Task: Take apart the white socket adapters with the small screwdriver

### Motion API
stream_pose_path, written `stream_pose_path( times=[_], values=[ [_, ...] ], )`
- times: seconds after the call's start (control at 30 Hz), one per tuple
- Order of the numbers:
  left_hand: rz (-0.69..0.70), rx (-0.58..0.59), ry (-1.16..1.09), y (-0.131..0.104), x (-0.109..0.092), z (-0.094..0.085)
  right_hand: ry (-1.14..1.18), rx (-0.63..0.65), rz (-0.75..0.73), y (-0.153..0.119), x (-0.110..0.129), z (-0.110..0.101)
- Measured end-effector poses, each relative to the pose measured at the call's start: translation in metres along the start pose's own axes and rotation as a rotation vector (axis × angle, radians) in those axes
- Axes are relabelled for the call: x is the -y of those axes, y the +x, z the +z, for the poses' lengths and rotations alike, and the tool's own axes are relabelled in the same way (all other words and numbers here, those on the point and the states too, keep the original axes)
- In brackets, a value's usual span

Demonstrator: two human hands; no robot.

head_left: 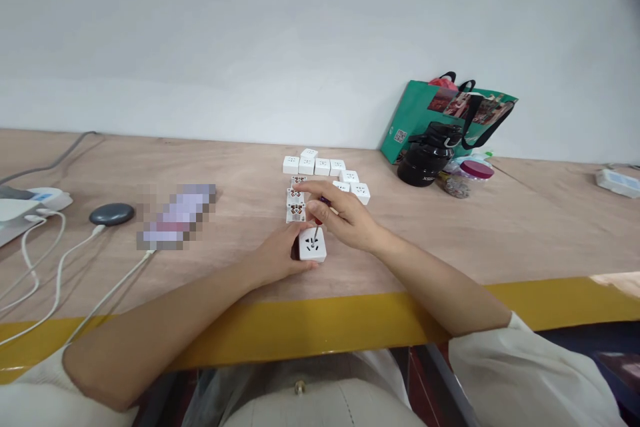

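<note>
A white socket block (313,250) with dark slots lies near the table's front edge. My left hand (280,253) grips it from the left side, fingers around its edges. My right hand (345,213) is closed on a screwdriver (317,233), whose handle is mostly hidden by the fingers; the metal shaft points down at the centre of the block's face. Just behind, open white housings (296,213) with copper-coloured parts stand in a column, partly covered by my right hand. Several closed white socket blocks (323,167) sit farther back, with more (360,193) to the right.
At the back right are a green bag (407,120), a black flask (425,157) and a container with a dark red lid (477,169). On the left lie a blurred phone (177,217), a dark round disc (112,214), white cables and a power strip (20,213). Yellow tape (300,327) lines the front edge.
</note>
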State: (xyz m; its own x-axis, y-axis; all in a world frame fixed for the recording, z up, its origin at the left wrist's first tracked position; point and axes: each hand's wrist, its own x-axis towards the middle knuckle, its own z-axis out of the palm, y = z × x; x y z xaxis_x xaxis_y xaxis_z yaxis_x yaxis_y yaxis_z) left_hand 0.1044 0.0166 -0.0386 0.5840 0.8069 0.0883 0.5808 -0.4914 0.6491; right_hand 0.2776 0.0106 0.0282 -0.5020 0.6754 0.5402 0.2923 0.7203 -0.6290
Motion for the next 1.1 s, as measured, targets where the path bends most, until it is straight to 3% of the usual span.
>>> stream_pose_path(
  times=[0.17,0.43,0.53,0.77,0.9,1.1],
  values=[
    [-0.039,0.008,-0.048,-0.001,0.002,-0.001,0.088,-0.112,-0.1,-0.01,-0.01,0.01],
    [-0.013,-0.022,-0.101,-0.002,0.0,-0.002,-0.075,-0.115,-0.198,-0.008,-0.003,0.011],
    [0.013,-0.016,-0.101,-0.002,0.0,-0.003,-0.091,-0.058,-0.248,-0.007,0.0,0.007],
    [-0.066,0.01,-0.116,-0.003,0.0,-0.004,-0.252,-0.077,-0.21,-0.005,0.001,-0.002],
    [-0.077,0.033,-0.107,-0.003,-0.004,-0.005,-0.26,-0.016,-0.215,-0.005,0.002,-0.007],
    [-0.1,0.05,-0.095,-0.003,-0.007,-0.008,-0.345,-0.106,-0.198,-0.005,0.004,-0.009]
  ],
)
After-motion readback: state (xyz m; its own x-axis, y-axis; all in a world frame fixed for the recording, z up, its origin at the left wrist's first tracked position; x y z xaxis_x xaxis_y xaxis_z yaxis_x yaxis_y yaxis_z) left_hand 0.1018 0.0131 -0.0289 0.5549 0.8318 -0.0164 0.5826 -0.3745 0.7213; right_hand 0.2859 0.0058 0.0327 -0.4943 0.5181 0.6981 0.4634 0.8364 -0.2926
